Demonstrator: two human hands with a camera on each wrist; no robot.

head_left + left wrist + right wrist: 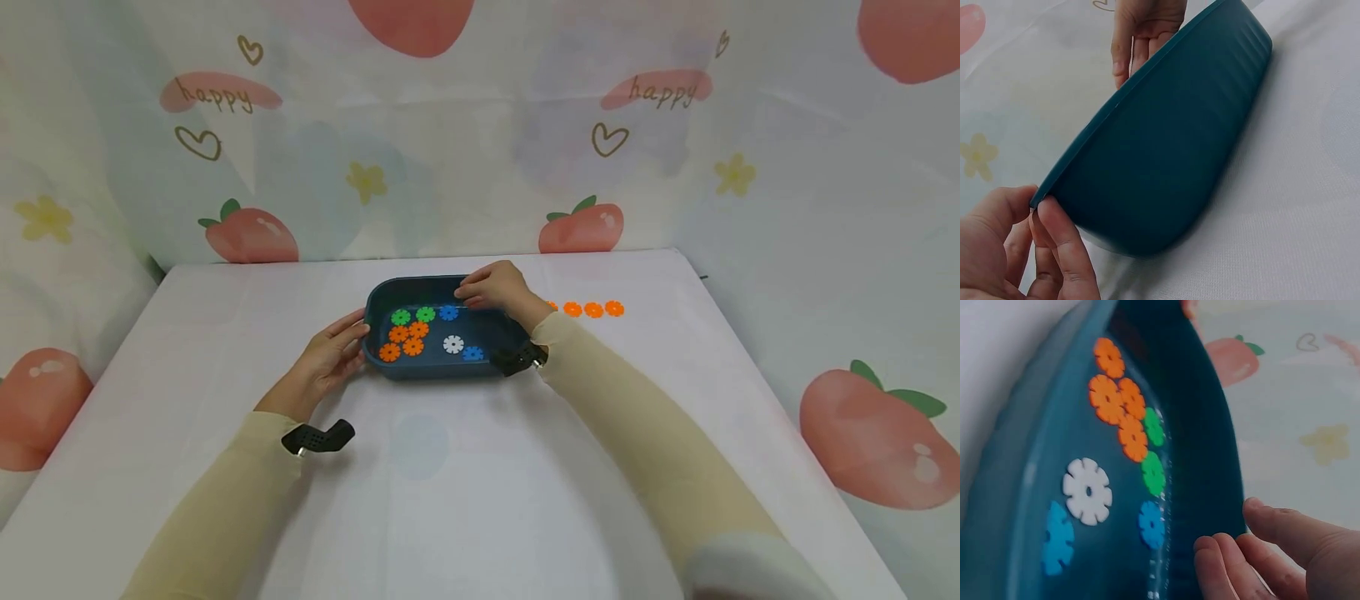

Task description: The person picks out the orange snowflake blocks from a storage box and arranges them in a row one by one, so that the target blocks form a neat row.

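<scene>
A: Begin at the near side. Where is the tray?
B: The dark blue-green tray (pixel 442 372) is on the far part of the table (pixel 420 533), left of centre. The left hand (pixel 324 358) pinches its rim at the left end, thumb opposed to fingers.

A: How will the tray handle?
B: Judged from its thin, even walls: light and stiff, probably moulded plastic. Hold by the rim, one hand per short end. Keep it level; its floor looks smooth, so loose discs may slide.

A: Contents, near to far?
B: A blue disc (pixel 472 353) by the near wall; a white disc (pixel 453 344) just to its left. Farther left, four orange discs (pixel 399 333). Toward the far wall, two green discs (pixel 401 317), with a second blue disc (pixel 448 312) to their right.

A: Disc handling?
B: Expect light, rigid pieces. Flat discs offer little grip: raise one notched edge with a fingertip, then pinch across opposite edges. Avoid bending.

A: And beyond?
B: Right of the tray, a row of orange discs (pixel 594 309) lies flat, partly hidden by the forearm. The right hand (pixel 498 283) is at the far rim, fingers curved inside, thumb close to the rim. Whether it grips cannot be told; no disc shows in it.
</scene>
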